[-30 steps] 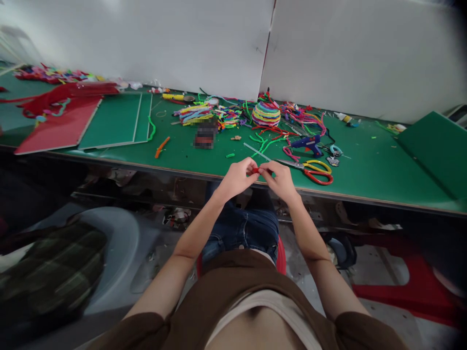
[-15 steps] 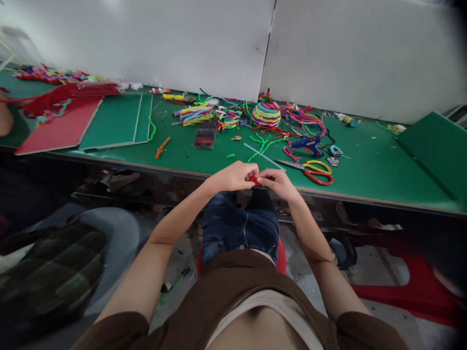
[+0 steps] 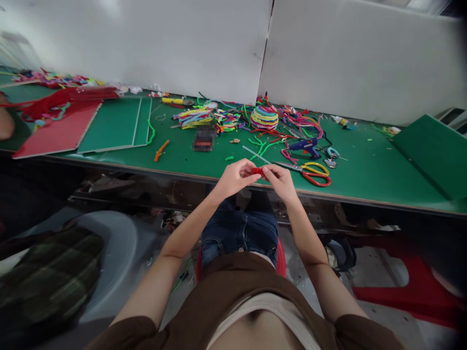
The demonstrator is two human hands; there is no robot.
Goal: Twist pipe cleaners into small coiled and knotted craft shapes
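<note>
A small red fuzzy piece (image 3: 258, 171) is pinched between my two hands, just above the front edge of the green table (image 3: 365, 180). My left hand (image 3: 239, 176) has thumb and fingers closed on its left side. On its right side the fingers of my right hand (image 3: 279, 180) grip it. Scissors with yellow and red handles (image 3: 315, 174) lie right of my hands, and a clear stick (image 3: 255, 154) lies just beyond them. Farther back are a blue glue gun (image 3: 305, 147) and a striped multicolored ball (image 3: 264, 117).
Bundled pipe cleaners (image 3: 193, 116) lie at the back, with green stems (image 3: 262, 146) nearer. An orange piece (image 3: 161, 150) and red and green boards (image 3: 109, 121) are left. Another person's arm (image 3: 5, 124) shows at the left edge. A green panel (image 3: 434, 155) leans at right.
My hands have risen slightly and turned, and the fingers of my left hand have spread a little around the red piece. More of the red piece shows between them.
</note>
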